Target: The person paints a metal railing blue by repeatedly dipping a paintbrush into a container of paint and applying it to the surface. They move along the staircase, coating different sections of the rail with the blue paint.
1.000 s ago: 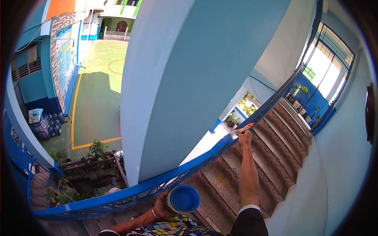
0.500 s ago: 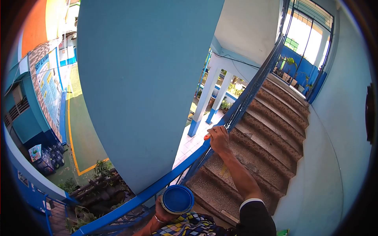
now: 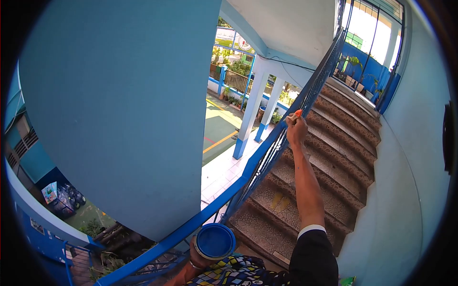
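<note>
- The right hand is stretched out along the blue stair railing, its fingers clamped around a paintbrush.
- Only the orange handle end of the paintbrush shows above the fist; the bristles are hidden, so whether they touch the railing cannot be told.
- The right hand sits right at the top rail, partway up the flight, and looks to be touching it.
- The left hand is low in the view, close to the body, wrapped around a small paint can from below.
- The paint can is tilted toward the camera, and its round opening shows blue paint; it sits just beside the lower end of the railing.
- The right arm wears a dark sleeve with a white cuff at the elbow end; a patterned cloth in blue, yellow and white lies under the can.
- Brown speckled stairs climb to the right of the railing toward a large window.
- A wide light-blue pillar fills the left side, with white-and-blue columns and a tiled walkway below.
</note>
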The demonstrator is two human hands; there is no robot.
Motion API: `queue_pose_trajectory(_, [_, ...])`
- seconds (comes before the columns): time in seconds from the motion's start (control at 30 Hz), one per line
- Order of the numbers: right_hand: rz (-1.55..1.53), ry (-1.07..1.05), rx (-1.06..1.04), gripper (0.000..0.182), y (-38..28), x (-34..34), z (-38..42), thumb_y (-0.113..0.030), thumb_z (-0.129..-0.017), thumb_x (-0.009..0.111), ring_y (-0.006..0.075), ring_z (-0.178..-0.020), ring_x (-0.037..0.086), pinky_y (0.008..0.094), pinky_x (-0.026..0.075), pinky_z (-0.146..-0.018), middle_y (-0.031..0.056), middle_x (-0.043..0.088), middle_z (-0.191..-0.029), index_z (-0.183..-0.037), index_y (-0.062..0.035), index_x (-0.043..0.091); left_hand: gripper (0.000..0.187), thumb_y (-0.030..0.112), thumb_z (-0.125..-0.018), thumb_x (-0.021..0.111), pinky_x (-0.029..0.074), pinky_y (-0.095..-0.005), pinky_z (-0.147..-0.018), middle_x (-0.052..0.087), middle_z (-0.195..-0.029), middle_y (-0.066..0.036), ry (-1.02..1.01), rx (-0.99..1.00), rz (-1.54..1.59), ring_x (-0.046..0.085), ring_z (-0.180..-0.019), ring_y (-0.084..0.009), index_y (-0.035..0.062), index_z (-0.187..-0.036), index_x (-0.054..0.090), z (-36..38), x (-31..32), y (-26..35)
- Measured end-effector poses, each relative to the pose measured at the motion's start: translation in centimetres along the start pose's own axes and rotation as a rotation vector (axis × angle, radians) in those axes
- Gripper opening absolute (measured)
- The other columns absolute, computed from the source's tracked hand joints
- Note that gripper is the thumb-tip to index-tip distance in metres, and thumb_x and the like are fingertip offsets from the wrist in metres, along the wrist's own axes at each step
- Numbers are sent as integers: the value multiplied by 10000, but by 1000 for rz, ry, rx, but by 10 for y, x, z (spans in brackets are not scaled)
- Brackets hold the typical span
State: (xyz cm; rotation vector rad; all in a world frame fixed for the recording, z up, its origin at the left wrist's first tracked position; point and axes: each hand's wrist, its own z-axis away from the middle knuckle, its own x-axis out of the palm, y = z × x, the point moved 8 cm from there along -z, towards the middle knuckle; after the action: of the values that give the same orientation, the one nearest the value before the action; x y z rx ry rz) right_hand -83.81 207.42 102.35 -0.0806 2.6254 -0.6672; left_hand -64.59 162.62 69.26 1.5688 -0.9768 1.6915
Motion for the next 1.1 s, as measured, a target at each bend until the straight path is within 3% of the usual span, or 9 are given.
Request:
queue_pose_trajectory(0.07, [83, 80, -337, 163, -31, -9, 6, -110, -909, 794, 293, -967, 684, 432, 540, -878, 70, 735, -1007, -1067, -92, 762, 874, 674, -1022, 425, 514, -647, -1067, 381, -1618, -300, 2, -1, 6, 574, -1332, -475, -24, -1548, 418, -10, 2, -4])
queue_pose_trajectory(0.17, [143, -262, -454, 172, -52, 15, 59, -98, -882, 789, 274, -1012, 614, 429, 508, -944, 27, 682, -1008, -1050, -133, 811, 868, 668, -1023, 433, 515, -637, -1071, 381, -1620, -296, 10, 1, 13, 573, -1334, -473, -23, -1547, 419, -24, 4, -10])
queue_pose_trajectory(0.33, [-291, -328, -322, 120, -73, -2, 85, -64, -901, 780, 297, -939, 653, 434, 535, -864, 63, 697, -990, -1015, -101, 776, 858, 658, -1024, 446, 517, -618, -1077, 382, -1623, -288, 18, 1, 16, 571, -1337, -470, -22, -1545, 422, -56, 8, -17])
queue_pose_trajectory(0.43, [-67, -77, -468, 191, -60, -11, 45, -29, -842, 780, 288, -969, 630, 438, 520, -869, 53, 678, -982, -1012, -116, 781, 852, 652, -1024, 454, 518, -607, -1080, 382, -1625, -284, 19, -3, 20, 570, -1338, -468, -22, -1544, 424, -74, 10, -24])
queue_pose_trajectory(0.63, [-20, -311, -586, 250, -65, 15, 95, -14, -777, 781, 260, -967, 624, 415, 521, -898, 37, 666, -973, -1008, -108, 804, 840, 640, -1026, 469, 521, -585, -1087, 383, -1629, -274, -23, -8, 20, 568, -1342, -464, -21, -1542, 427, -117, 14, -37])
queue_pose_trajectory(0.8, [-427, -538, -339, 217, -84, 8, 118, -74, -885, 808, 268, -867, 701, 409, 564, -785, 93, 731, -922, -1093, -39, 758, 830, 630, -1027, 482, 522, -567, -1093, 384, -1632, -267, -38, -15, 33, 566, -1344, -461, -20, -1540, 430, -143, 17, -49])
queue_pose_trajectory(0.87, [-515, -666, 125, 187, -52, 27, 92, -117, -952, 775, 249, -807, 735, 404, 573, -747, 130, 760, -906, -1095, -1, 742, 827, 626, -1027, 488, 523, -560, -1096, 384, -1633, -264, -45, -52, 133, 565, -1345, -460, -19, -1540, 431, -149, 20, -55])
queue_pose_trajectory(0.93, [-410, -586, 195, 251, -1, 49, 51, -198, -948, 788, 239, -799, 759, 379, 572, -753, 150, 779, -907, -1087, 5, 742, 781, 595, -1035, 495, 516, -537, -1109, 391, -1640, -242, -66, -216, 835, 544, -1366, -456, -11, -1527, 456, -150, 53, -71])
queue_pose_trajectory(1.1, [-149, -375, 163, 273, 71, 47, -68, -230, -894, 843, 235, -835, 755, 402, 564, -784, 138, 780, -899, -1053, -20, 771, 718, 564, -1040, 500, 518, -564, -1093, 430, -1623, -238, -20, 78, 62, 533, -1369, -473, -5, -1477, 519, -168, 8, -61])
